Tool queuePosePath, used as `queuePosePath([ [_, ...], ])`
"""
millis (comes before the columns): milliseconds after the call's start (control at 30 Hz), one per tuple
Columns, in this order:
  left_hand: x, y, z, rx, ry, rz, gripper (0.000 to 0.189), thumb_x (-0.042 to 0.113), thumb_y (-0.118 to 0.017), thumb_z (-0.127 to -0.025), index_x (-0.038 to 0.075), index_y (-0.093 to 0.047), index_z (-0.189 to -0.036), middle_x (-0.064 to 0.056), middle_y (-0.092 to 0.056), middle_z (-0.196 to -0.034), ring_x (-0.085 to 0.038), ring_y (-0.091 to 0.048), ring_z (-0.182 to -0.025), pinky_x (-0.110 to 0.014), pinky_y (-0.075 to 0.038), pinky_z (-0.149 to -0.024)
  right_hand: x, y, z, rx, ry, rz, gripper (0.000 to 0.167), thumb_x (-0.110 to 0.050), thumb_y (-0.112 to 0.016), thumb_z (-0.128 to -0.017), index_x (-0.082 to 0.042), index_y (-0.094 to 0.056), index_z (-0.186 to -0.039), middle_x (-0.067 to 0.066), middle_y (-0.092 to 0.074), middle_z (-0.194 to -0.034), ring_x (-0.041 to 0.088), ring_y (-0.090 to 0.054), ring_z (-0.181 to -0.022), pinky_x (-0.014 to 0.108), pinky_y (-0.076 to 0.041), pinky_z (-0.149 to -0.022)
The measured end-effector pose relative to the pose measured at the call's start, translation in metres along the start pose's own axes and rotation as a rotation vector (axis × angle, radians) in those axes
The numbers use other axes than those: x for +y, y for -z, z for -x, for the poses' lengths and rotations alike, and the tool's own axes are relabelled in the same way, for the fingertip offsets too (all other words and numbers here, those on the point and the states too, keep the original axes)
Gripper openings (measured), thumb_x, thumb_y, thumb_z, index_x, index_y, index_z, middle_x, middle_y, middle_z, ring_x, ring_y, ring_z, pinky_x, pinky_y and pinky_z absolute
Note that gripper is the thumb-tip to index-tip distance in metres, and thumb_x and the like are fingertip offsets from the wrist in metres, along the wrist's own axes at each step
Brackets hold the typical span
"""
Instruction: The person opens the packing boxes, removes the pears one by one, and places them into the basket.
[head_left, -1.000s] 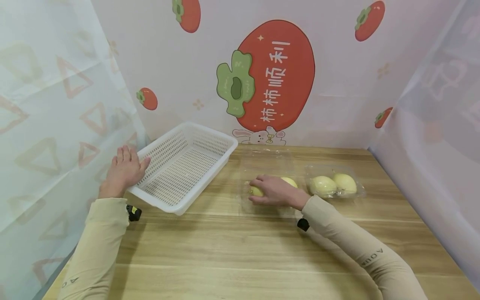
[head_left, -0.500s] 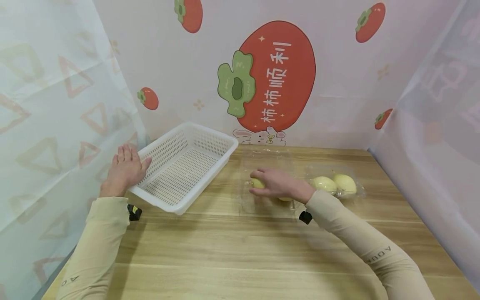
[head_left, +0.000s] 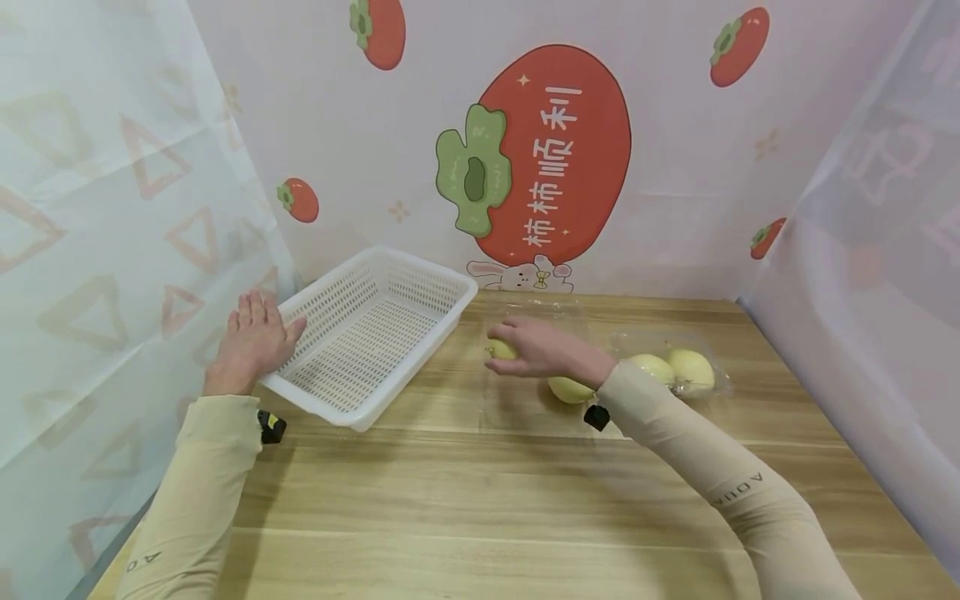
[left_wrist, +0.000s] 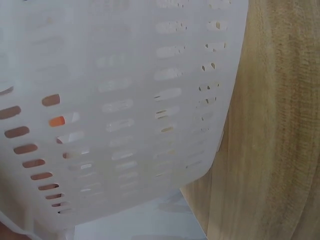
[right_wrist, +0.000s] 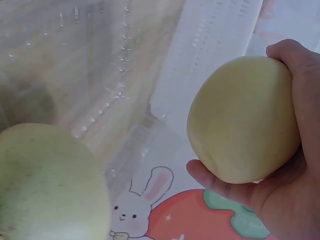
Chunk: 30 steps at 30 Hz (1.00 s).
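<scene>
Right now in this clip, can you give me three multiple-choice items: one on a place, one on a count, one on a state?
1. Where does the left hand rest?
A. on the white basket's rim
B. on the open clear tray
C. in a lap

2. How many yellow fruits show?
A. two
B. four
C. six

3. The right hand:
A. lies flat
B. grips a yellow fruit
C. points

A: the hand touches the rim. B: one is held, one lies in the open tray, two in the closed pack. B: fingers curl round it.

A pale yellow, smooth round fruit [right_wrist: 243, 119] sits in the right hand's [head_left: 542, 350] curled grip, lifted above the open clear plastic container [head_left: 534, 398].
</scene>
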<state>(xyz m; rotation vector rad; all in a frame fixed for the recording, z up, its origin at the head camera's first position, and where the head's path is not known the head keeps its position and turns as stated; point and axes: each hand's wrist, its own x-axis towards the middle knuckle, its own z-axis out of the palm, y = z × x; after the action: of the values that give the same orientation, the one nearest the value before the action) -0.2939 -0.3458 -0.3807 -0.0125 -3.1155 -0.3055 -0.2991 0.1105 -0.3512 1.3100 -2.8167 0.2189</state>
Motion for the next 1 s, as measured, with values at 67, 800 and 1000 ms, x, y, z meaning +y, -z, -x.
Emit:
queuePosePath([
  [67, 0.0, 0.0, 0.0, 0.0, 0.003, 0.005, 0.09, 0.056, -0.014, -0.103, -0.018, 0.012, -0.146, -0.04, 0.022, -0.151, -0.057, 0.015, -0.143, -0.067, 0.003, -0.116, 0.0, 0.004, -0.005, 0.021, 0.009, 0.009, 0.051, -0.049, -0.057, -0.094, -0.012, -0.061, -0.13, 0.007, -0.065, -0.12, 0.022, -0.064, -0.105, 0.04, -0.055, -0.091],
  [800, 0.002, 0.003, 0.0, -0.001, 0.007, 0.011, 0.09, 0.055, -0.015, -0.103, -0.019, 0.013, -0.146, -0.04, 0.022, -0.152, -0.056, 0.015, -0.143, -0.067, 0.004, -0.116, -0.014, 0.048, -0.072, 0.087, 0.027, -0.049, 0.044, -0.048, -0.059, -0.092, -0.014, -0.063, -0.12, 0.0, -0.06, -0.096, 0.015, -0.052, -0.081, 0.028, -0.043, -0.066],
  [1000, 0.003, 0.003, 0.002, -0.004, 0.003, 0.011, 0.088, 0.054, -0.014, -0.103, -0.019, 0.012, -0.146, -0.04, 0.021, -0.152, -0.057, 0.013, -0.143, -0.067, 0.004, -0.116, -0.014, 0.047, -0.087, 0.06, -0.006, -0.073, 0.045, -0.048, -0.057, -0.093, -0.013, -0.061, -0.121, 0.002, -0.062, -0.101, 0.015, -0.055, -0.085, 0.027, -0.044, -0.067],
])
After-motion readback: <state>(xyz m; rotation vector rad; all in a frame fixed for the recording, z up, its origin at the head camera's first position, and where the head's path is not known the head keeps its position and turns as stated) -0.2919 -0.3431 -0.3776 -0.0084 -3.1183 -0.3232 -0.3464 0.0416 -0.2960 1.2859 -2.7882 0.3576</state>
